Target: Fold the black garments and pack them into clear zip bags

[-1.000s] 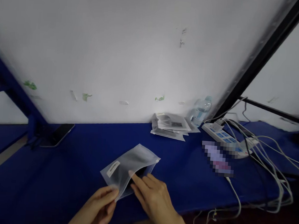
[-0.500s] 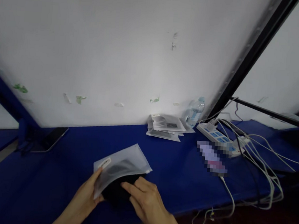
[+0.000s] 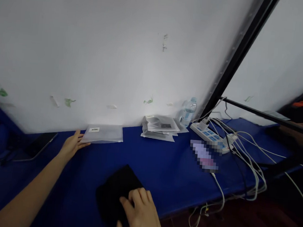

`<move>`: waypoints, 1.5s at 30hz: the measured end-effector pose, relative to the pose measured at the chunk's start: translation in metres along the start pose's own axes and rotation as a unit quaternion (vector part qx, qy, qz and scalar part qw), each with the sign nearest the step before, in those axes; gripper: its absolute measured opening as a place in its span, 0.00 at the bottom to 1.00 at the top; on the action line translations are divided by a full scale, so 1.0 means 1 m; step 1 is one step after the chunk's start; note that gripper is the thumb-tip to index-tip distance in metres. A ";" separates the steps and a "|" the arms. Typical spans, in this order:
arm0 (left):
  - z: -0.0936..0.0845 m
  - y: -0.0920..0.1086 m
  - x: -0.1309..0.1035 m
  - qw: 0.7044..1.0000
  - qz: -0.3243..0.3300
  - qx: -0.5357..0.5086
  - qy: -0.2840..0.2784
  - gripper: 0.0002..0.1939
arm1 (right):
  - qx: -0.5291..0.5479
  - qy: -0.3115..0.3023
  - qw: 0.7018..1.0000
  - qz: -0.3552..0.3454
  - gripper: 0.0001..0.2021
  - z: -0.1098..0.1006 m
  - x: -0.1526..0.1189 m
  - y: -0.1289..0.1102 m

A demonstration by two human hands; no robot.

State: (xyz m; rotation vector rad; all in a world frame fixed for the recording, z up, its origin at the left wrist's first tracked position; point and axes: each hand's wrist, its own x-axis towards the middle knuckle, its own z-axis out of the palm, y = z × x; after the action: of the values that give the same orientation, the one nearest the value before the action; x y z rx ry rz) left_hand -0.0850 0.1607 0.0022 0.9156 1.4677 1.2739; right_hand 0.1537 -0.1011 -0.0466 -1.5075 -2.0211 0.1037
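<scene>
A frosted plastic zip bag (image 3: pixel 105 133) with a small white label lies flat near the wall. My left hand (image 3: pixel 71 145) is at its left end, fingers spread and touching or very near its edge. Close to the front edge of the table is a black, folded piece of what looks like fabric (image 3: pixel 116 194). My right hand (image 3: pixel 142 212) is over its right side with curled fingers gripping it. The lower part of the black piece and some fingertips are hidden or dark.
Several more zip bags (image 3: pixel 161 126) are stacked by the wall, beside a water bottle (image 3: pixel 188 113). A white power strip (image 3: pixel 210 135) with tangled cables and a blurred-out phone (image 3: pixel 203 156) lie to the right. A dark tablet-like device (image 3: pixel 40 145) is at left. Black frame bars rise at right.
The black piece has come out of the zip bag. My left hand has moved the bag back toward the wall, while my right hand keeps the black piece near the front.
</scene>
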 end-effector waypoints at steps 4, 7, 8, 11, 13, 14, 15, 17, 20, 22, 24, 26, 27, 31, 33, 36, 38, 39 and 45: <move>-0.014 -0.018 -0.038 0.986 0.103 0.120 0.050 0.21 | 0.007 -0.004 1.000 0.006 0.38 0.009 0.006 -0.003; -0.015 -0.048 -0.091 0.973 0.126 0.189 -0.044 0.13 | 0.055 -0.006 0.998 0.040 0.26 0.010 0.012 -0.009; -0.015 -0.057 -0.109 0.950 0.152 0.251 -0.108 0.12 | 0.084 -0.004 0.995 0.055 0.20 0.008 0.015 -0.012; -0.012 -0.076 -0.149 0.894 0.206 0.354 -0.180 0.15 | 0.212 0.006 0.970 0.120 0.11 -0.005 0.027 -0.009; -0.011 -0.078 -0.160 0.877 0.217 0.390 -0.179 0.16 | 0.309 0.027 0.933 0.185 0.09 -0.015 0.034 0.006; -0.011 -0.077 -0.162 0.869 0.221 0.405 -0.178 0.16 | 0.348 0.044 0.911 0.219 0.12 -0.019 0.036 0.018; -0.011 -0.075 -0.162 0.860 0.226 0.419 -0.181 0.15 | 0.375 0.063 0.890 0.250 0.15 -0.024 0.037 0.032; -0.011 -0.072 -0.160 0.845 0.239 0.439 -0.190 0.13 | 0.380 0.120 0.870 0.291 0.19 -0.033 0.035 0.062; -0.011 -0.071 -0.158 0.834 0.250 0.449 -0.201 0.11 | 0.257 0.162 0.904 0.302 0.23 -0.045 0.027 0.097; -0.011 -0.072 -0.158 0.833 0.254 0.449 -0.199 0.10 | 0.159 0.174 0.933 0.271 0.24 -0.050 0.025 0.105; -0.010 -0.074 -0.160 0.833 0.262 0.445 -0.197 0.10 | 0.105 0.155 0.960 0.206 0.27 -0.050 0.028 0.100; -0.010 -0.076 -0.161 0.832 0.268 0.443 -0.199 0.09 | 0.076 0.101 0.983 0.129 0.33 -0.045 0.036 0.088; -0.011 -0.076 -0.161 0.830 0.270 0.443 -0.202 0.09 | 0.066 0.073 0.991 0.095 0.34 -0.042 0.042 0.082; -0.015 -0.074 -0.157 0.831 0.266 0.443 -0.206 0.09 | 0.078 0.085 0.989 0.092 0.11 -0.037 0.059 0.089; -0.021 -0.070 -0.149 0.833 0.267 0.442 -0.198 0.09 | 0.102 0.157 0.966 0.178 0.14 -0.045 0.059 0.113; -0.030 -0.064 -0.135 0.836 0.275 0.439 -0.179 0.09 | 0.106 0.174 0.933 0.296 0.18 -0.063 0.050 0.154; -0.035 -0.060 -0.127 0.841 0.275 0.438 -0.156 0.10 | 0.053 0.183 0.931 0.311 0.20 -0.070 0.045 0.168; -0.036 -0.059 -0.124 0.842 0.277 0.439 -0.147 0.11 | 0.029 0.188 0.938 0.291 0.21 -0.072 0.044 0.169; -0.035 -0.057 -0.117 0.800 0.327 0.467 -0.185 0.07 | 0.061 0.058 0.995 0.058 0.18 -0.054 0.078 0.136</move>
State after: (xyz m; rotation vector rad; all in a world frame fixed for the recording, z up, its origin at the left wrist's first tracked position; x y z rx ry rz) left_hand -0.0848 0.0309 -0.0330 2.3458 1.4781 0.6413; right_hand 0.2834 0.0003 -0.0254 -1.5187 -1.8028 0.1790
